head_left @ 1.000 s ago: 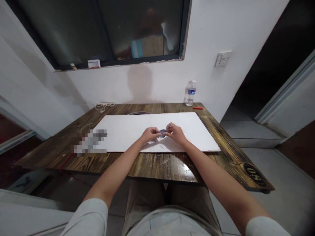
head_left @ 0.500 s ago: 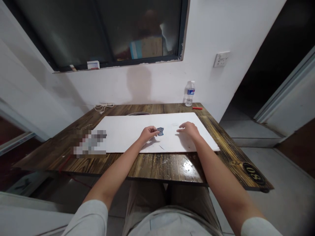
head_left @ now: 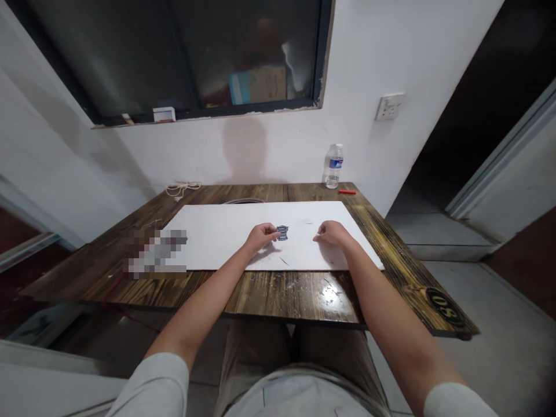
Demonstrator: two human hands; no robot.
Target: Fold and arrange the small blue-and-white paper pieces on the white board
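Note:
My left hand [head_left: 261,235] pinches a small flat blue-and-dark striped piece [head_left: 282,233] by its left edge, just over a white board [head_left: 217,231]. The piece has an uneven outline, and its exact kind is not clear. Over the right part of the board, my right hand [head_left: 330,233] is closed with thumb and fingertips together. A tiny pale bit shows at those fingertips, too small to name. Between the hands, a thin dark sliver [head_left: 284,261] lies near the board's front edge, and a faint small mark [head_left: 308,223] shows farther back.
The board rests on a dark wooden table [head_left: 286,295]. At the back stand a water bottle [head_left: 333,167] and a red pen-like stick [head_left: 347,192]. A white cord [head_left: 182,188] lies at the back left. A blurred-out patch [head_left: 158,255] covers the board's left end.
My right hand has closed from spread fingers into a pinch. The left hand still holds the striped piece in nearly the same place.

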